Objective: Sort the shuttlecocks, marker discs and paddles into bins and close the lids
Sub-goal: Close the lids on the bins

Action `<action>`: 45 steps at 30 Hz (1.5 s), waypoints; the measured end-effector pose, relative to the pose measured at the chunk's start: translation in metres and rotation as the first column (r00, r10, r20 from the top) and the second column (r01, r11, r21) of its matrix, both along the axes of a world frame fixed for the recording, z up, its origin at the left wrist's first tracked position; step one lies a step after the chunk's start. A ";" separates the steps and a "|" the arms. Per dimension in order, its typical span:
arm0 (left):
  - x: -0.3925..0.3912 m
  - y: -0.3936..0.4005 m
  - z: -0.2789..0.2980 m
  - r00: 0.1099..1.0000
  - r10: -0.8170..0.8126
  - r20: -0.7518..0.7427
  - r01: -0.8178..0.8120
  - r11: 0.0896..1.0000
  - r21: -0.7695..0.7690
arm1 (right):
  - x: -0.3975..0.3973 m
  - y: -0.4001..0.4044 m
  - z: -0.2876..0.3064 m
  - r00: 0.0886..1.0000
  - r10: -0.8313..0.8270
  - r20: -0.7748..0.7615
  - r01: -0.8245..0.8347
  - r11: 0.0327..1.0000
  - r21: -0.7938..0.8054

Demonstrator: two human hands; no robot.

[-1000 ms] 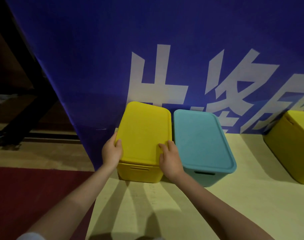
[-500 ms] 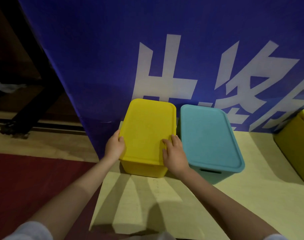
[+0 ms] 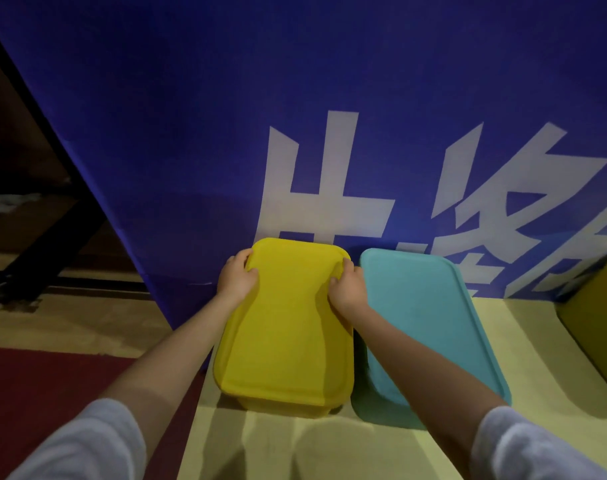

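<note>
Yellow lid (image 3: pixel 288 323) under both my hands, left hand (image 3: pixel 235 278) and right hand (image 3: pixel 347 289) curled over its far corners; I'd press evenly until it seats flush.

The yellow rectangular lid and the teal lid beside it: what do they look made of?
Yellow rectangular lid: probably moulded plastic, matt; uniform colour, rounded corners, raised rim. Teal rectangular lid: seemingly the same plastic, same matt look and rim. Dim light leaves the texture unclear.
</note>
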State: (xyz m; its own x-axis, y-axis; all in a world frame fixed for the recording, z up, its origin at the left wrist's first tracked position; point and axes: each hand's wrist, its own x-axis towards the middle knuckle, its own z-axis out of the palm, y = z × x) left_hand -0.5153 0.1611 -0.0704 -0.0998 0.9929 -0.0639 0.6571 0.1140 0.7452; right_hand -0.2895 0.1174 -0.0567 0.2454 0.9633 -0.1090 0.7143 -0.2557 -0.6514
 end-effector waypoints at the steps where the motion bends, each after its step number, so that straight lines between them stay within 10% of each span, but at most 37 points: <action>1: -0.002 0.009 -0.001 0.999 -0.002 0.044 0.002 1.000 0.013 | 0.003 0.011 0.000 1.000 -0.015 -0.014 0.015 1.000 0.003; 16: -0.001 0.068 -0.020 0.924 -0.104 0.367 0.080 0.993 0.082 | 0.027 0.087 -0.024 0.986 0.025 0.162 -0.052 0.985 0.167; 32: 0.006 0.088 -0.021 0.973 -0.135 0.190 0.121 0.989 0.082 | 0.023 0.105 -0.014 0.946 0.116 0.304 -0.113 0.993 -0.028; 45: -0.008 -0.029 -0.020 0.962 -0.145 -0.232 0.180 0.974 0.136 | 0.003 -0.024 -0.014 0.899 0.271 0.343 -0.273 0.961 -0.044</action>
State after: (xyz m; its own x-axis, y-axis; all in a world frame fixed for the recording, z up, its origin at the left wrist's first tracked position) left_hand -0.5237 0.1325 -0.0905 0.0698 0.9928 0.0969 0.8064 -0.1134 0.5804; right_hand -0.2863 0.0932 -0.0712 -0.0052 0.9981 -0.0609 0.9349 -0.0168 -0.3545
